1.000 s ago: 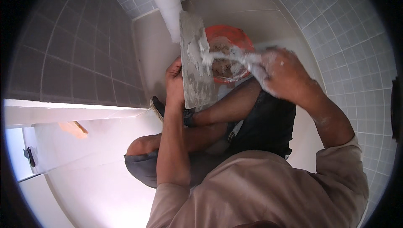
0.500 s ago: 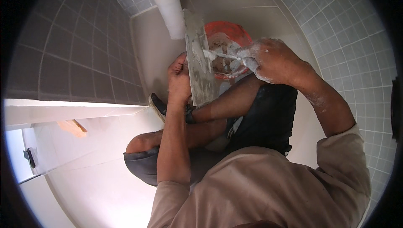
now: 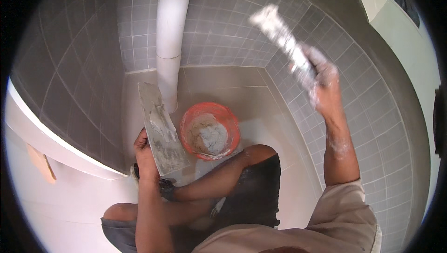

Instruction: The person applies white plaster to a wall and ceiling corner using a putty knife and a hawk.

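At the left, my left hand [image 3: 147, 156] is closed at the back of a flat rectangular plastering trowel [image 3: 169, 153]. Wet grey putty is smeared over the trowel's face; its handle is hidden behind the blade. Raised at the upper right in front of the tiled wall, my right hand [image 3: 323, 83] grips a narrow putty-smeared hand tool [image 3: 285, 41]. Motion blurs this tool, and white putty clings to its far end. On the floor, just right of the trowel, stands a round orange bucket [image 3: 235, 127] with pale putty [image 3: 213, 135] inside.
A white pipe [image 3: 173, 24] rises from the floor behind the trowel. Grey tiled walls enclose the corner, with a dark partition [image 3: 70, 73] at the left. My bent legs [image 3: 219, 184] are close to the bucket. An orange-tan piece [image 3: 42, 162] lies at the far left.
My right hand has lifted the narrow tool off the trowel, up and to the right towards the wall. The view has shifted, showing more wall; the left hand still holds the trowel.
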### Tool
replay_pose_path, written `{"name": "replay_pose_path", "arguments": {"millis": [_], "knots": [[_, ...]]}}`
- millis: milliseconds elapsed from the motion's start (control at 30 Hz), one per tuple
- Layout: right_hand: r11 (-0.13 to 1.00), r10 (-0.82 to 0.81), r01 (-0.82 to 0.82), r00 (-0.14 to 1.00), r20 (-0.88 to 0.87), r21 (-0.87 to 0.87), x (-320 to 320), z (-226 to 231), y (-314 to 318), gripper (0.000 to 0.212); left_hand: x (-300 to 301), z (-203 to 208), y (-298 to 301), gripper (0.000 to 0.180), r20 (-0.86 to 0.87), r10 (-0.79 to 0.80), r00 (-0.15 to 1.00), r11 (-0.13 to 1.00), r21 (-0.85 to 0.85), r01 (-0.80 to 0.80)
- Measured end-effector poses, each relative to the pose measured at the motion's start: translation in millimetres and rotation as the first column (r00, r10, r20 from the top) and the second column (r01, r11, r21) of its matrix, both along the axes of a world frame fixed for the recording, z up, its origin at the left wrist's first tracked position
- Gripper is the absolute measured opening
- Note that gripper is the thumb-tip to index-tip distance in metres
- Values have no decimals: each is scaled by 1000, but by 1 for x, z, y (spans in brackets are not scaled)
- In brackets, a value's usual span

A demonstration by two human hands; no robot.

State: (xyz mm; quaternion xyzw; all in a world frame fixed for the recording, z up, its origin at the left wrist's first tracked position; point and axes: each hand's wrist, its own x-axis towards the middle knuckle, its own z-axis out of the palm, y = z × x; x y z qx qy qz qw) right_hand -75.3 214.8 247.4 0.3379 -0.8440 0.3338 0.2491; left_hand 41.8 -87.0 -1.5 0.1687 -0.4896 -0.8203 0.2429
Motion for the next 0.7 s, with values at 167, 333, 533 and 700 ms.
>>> {"name": "replay_pose_path", "arguments": {"millis": [167, 333, 533, 700], "knots": [[966, -59, 185, 838, -543, 180, -27, 59, -20, 34, -1, -7, -3, 22, 34, -7, 999, 995, -99, 10], [941, -185, 300, 844, -503, 157, -34, 90, -34, 32, -3, -3, -1, 22, 44, -11, 999, 999, -48, 13], [913, -224, 377, 781, -583, 154, -38, 104, -45, 34, -2, -4, -2, 20, 6, -49, 999, 998, -36, 49], [904, -205, 394, 741, -640, 167, -35, 112, -50, 33, -3, -3, 3, 20, 20, -67, 998, 997, -43, 67]]}}
